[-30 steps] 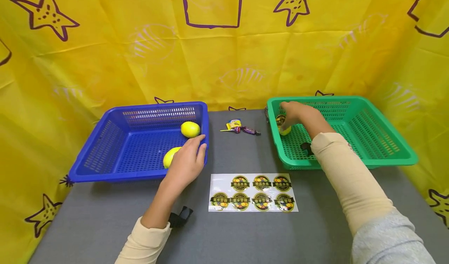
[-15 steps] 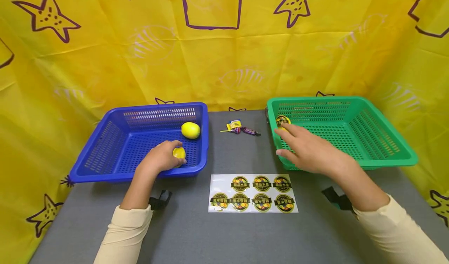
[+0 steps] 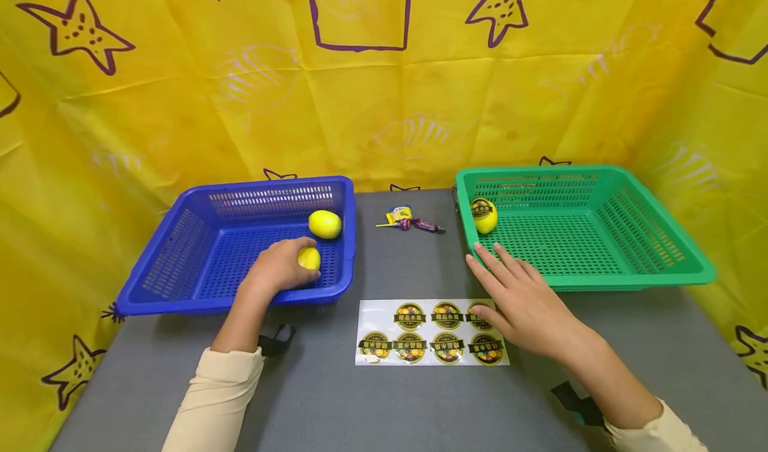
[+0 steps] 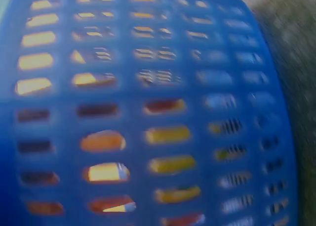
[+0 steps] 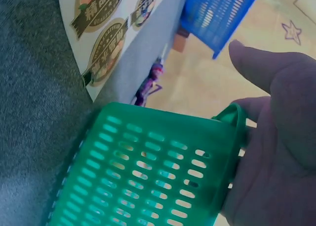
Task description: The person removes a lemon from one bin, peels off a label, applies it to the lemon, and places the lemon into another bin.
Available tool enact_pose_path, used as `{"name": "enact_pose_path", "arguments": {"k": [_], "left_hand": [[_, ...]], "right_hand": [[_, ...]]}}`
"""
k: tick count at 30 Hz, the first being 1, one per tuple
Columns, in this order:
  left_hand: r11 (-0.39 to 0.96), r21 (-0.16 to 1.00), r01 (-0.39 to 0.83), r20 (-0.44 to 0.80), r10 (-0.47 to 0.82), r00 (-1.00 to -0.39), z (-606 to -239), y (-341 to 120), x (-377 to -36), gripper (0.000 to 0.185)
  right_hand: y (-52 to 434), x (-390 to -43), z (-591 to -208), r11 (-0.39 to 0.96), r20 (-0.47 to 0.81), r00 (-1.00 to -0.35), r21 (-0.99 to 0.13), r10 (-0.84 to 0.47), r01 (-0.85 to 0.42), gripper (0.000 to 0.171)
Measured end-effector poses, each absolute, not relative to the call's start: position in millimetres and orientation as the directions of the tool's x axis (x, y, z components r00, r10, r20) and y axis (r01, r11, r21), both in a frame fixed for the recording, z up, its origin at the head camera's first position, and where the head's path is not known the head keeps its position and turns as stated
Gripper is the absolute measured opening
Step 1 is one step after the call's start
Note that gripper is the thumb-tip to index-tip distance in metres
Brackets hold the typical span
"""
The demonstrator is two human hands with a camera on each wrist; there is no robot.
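The lemon (image 3: 309, 258) lies inside the blue basket (image 3: 180, 259), near its front right corner, with the left hand (image 3: 277, 269) curled over it and the fingers wrapped around its near side; the fruit sits low against the basket floor, and whether it is already lifted clear cannot be told. A second lemon (image 3: 325, 224) rests further back in the same basket, close to the right wall and apart from the gripped one. The right hand (image 3: 521, 299) is spread flat with fingers straight and apart, holding nothing; it hovers over or rests at the right end of the sticker sheet (image 3: 384, 332), covering part of the top right label, with its fingertips just beside the front left corner of the green basket (image 3: 660, 239). A labelled lemon (image 3: 484, 215) lies in the far left corner of the green basket. Wrapped sweets (image 3: 411, 220) lie on the grey table (image 3: 384, 405) between the two baskets. Risk assessment: the round, smooth fruit could slip from a shallow grasp and roll against the second lemon, and the front wall of the blue basket could catch the hand or fruit on lifting. The flat right hand could shift or crease the loose sheet.
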State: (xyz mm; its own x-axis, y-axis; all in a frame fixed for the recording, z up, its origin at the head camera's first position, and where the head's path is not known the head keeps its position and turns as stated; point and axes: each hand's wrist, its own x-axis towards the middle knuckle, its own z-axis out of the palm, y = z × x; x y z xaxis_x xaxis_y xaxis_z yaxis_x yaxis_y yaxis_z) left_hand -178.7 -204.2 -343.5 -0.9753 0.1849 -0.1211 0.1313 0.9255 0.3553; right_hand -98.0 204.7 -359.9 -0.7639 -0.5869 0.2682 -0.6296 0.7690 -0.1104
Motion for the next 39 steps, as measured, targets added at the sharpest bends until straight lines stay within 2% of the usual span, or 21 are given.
{"name": "enact_pose_path", "arguments": {"k": [5,8,11,14,18,23,28,39], "left_hand": [[0.888,0.453,0.078,0.075,0.05,-0.996,-335,-188,-178,0.064],[0.845,0.522,0.119,0.208,0.009,-0.978,-324,-168,-178,0.065],[0.807,0.558,0.192,0.284,0.032,-0.958,-312,-139,-175,0.065],[0.796,0.561,0.227,0.244,0.103,-0.964,-307,-106,-170,0.067],[0.823,0.528,0.209,0.084,0.194,-0.977,-322,-65,-169,0.067],[0.88,0.454,0.141,-0.042,0.179,-0.983,-360,-40,-179,0.061],[0.892,0.434,0.123,-0.042,0.157,-0.987,-386,-39,-188,0.058],[0.875,0.462,0.145,-0.035,0.181,-0.983,-389,-46,-190,0.061]], "right_hand": [[205,-99,-362,0.768,0.289,-0.76,-0.11,-0.582,-0.631,0.076],[205,-99,-364,0.768,0.301,-0.758,-0.111,-0.579,-0.631,0.077],[204,-99,-365,0.769,0.302,-0.759,-0.112,-0.576,-0.629,0.077],[205,-98,-365,0.777,0.299,-0.767,-0.114,-0.568,-0.62,0.077],[206,-96,-366,0.779,0.31,-0.767,-0.113,-0.562,-0.617,0.078],[207,-96,-368,0.767,0.337,-0.748,-0.104,-0.572,-0.634,0.078],[206,-97,-369,0.763,0.349,-0.741,-0.101,-0.574,-0.638,0.078],[204,-98,-369,0.767,0.352,-0.746,-0.109,-0.565,-0.633,0.079]]}}
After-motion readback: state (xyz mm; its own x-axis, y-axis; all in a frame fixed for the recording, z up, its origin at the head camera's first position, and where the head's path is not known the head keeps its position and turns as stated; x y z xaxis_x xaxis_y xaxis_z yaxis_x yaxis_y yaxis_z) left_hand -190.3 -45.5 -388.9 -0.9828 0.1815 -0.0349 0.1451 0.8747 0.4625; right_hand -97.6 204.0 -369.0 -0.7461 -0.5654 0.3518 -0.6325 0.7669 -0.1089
